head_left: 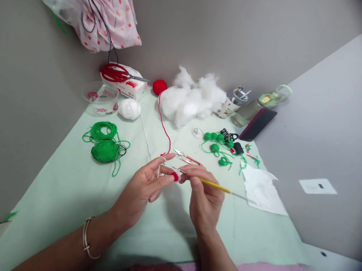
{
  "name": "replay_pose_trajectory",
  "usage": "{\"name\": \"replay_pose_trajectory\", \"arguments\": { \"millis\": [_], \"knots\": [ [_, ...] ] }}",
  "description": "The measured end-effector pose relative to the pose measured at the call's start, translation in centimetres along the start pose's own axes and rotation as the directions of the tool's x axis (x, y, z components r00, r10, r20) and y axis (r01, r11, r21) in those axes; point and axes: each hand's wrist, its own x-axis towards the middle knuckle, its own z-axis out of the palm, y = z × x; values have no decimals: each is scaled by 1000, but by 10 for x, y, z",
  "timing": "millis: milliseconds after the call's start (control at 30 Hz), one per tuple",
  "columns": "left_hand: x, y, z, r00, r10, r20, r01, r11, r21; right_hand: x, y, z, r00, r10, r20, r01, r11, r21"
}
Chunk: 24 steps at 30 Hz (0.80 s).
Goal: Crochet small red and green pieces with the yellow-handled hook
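**Partway Along, With Room Toward the Front**

Pinches a small red and white crocheted piece between thumb and fingers of the nearly closed left hand, index finger raised with a white strand looped over it. Grips a yellow-handled hook in the closed right hand, tip at the piece, above the middle of the tabletop.

Looks partway done: shows red already worked, with white beside it, and seems unfinished with the hook tip at the stitches. Cannot tell how many stitches are left.

Just beyond the fingertips, meets snips, then a red strand leading back to a red ball beside white stuffing. Farther left, reaches green yarn and a white ball; farther right, small green balls and a white sheet.

Comes up against grey walls behind and at both sides. Has most room for moving at the near left and near right, close to the front edge.
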Motion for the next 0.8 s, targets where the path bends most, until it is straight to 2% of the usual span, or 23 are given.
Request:
{"name": "replay_pose_trajectory", "arguments": {
  "millis": [67, 167, 333, 533, 667, 800],
  "knots": [
    [0, 1, 0, 1000, 1, 2, -1, 1000, 7, 3, 2, -1, 995, 96, -21, -92, 988, 128],
    [-1, 2, 0, 1000, 0, 1, 0, 1000, 9, 7, 4, -1, 983, 183, 1, -178, 957, 230],
    [-2, 2, -1, 999, 7, -31, -6, 1000, 11, 5, 2, -3, 983, 173, 62, -183, 946, 267],
    [-3, 2, -1, 993, 69, -94, -60, 993, 103, -1, -2, -6, 995, -20, 94, 21, 1000, -10],
    [-3, 2, -2, 983, 136, -126, -113, 979, 172, -3, -1, -7, 975, -156, 157, 180, 972, -148],
    [-2, 0, -3, 983, 145, -117, -119, 971, 207, -6, 1, -7, 946, -283, 155, 310, 931, -190]
  ]
}}
